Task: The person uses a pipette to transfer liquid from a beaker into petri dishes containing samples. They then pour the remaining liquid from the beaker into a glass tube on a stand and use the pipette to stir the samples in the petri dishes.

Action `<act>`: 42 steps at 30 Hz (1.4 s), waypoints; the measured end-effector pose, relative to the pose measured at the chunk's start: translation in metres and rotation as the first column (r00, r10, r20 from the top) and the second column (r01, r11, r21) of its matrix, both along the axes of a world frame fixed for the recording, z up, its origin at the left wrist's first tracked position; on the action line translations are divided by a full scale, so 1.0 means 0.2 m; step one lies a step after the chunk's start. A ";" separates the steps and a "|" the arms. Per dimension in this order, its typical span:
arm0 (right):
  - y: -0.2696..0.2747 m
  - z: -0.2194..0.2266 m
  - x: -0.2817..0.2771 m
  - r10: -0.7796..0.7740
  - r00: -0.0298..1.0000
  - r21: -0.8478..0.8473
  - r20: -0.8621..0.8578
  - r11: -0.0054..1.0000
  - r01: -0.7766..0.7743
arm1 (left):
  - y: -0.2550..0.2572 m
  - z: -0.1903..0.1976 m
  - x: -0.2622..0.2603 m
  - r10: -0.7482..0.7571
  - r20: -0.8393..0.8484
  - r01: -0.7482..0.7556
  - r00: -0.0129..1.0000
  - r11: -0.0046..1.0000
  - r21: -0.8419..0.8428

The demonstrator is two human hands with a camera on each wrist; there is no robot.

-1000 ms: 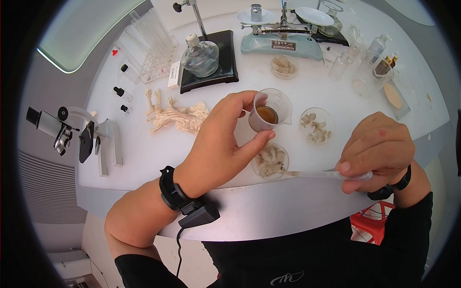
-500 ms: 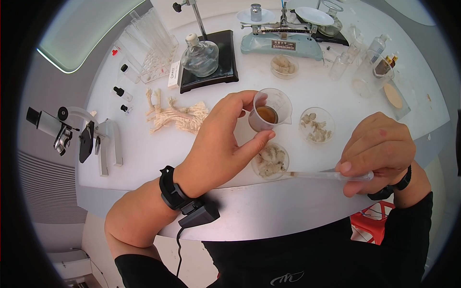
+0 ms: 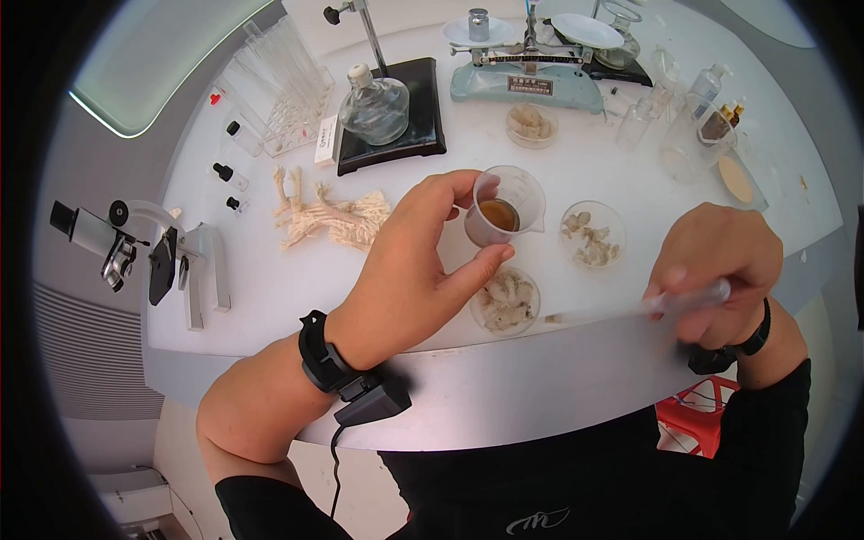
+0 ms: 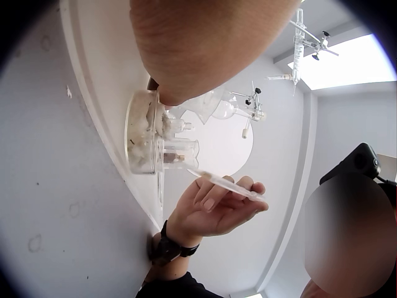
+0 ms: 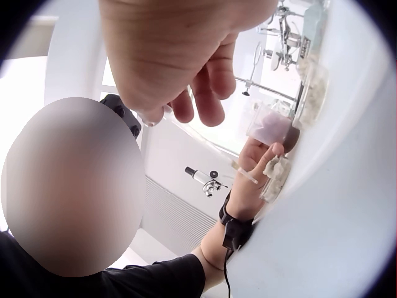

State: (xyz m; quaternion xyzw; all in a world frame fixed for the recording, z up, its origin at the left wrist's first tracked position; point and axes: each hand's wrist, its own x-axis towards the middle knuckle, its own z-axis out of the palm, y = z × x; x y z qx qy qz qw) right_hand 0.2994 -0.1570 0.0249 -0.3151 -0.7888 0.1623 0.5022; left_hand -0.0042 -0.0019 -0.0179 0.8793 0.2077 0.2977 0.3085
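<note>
**Pipette over near dish, beaker held above bench**

Near edge of bench, right side: right hand with fingers curled around a clear plastic pipette, pinched near the bulb end. Pipette roughly level, blurred in head view, tip pointing left toward the near petri dish. Tip just beside dish rim; touching or not, cannot tell. Dark strap on right wrist.

Same near edge, centre: near petri dish with pale fibrous bits inside, right at bench edge. Left hand directly above and left of it, thumb and fingers wrapped around a small clear beaker, gripped at the wall. Brown liquid in beaker bottom, spout facing right. Beaker lifted or resting, cannot tell from head view. Black band with cabled camera unit on left wrist, forearm hanging over bench edge.

Middle of bench: second petri dish just right of beaker, pale chunks inside. Pile of pale stringy roots left of left hand, lying flat.

Left edge: microscope on its stand, overhanging bench side.

Further back: third petri dish with pale material, behind beaker. Black stand base carrying a glass alcohol lamp, upright rod behind. Test tube rack at far left corner, small dropper vials in front of it.

Far edge: balance scale, weight on left pan. Cluster of glass bottles toward far right corner.
</note>
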 end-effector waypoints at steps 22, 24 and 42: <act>0.08 -0.05 0.00 -0.208 0.945 -0.071 -0.252 0.978 0.196 | 0.00 0.00 0.00 0.004 0.013 -0.004 1.000 1.000 -0.003; 0.08 -0.05 0.00 -0.209 0.945 -0.058 -0.250 0.978 0.200 | 0.00 0.00 0.00 0.003 0.014 -0.003 1.000 1.000 -0.003; 0.01 0.01 -0.01 -0.009 0.994 -0.228 -0.110 0.974 -0.017 | 0.00 0.00 0.00 0.000 0.015 0.000 1.000 1.000 -0.002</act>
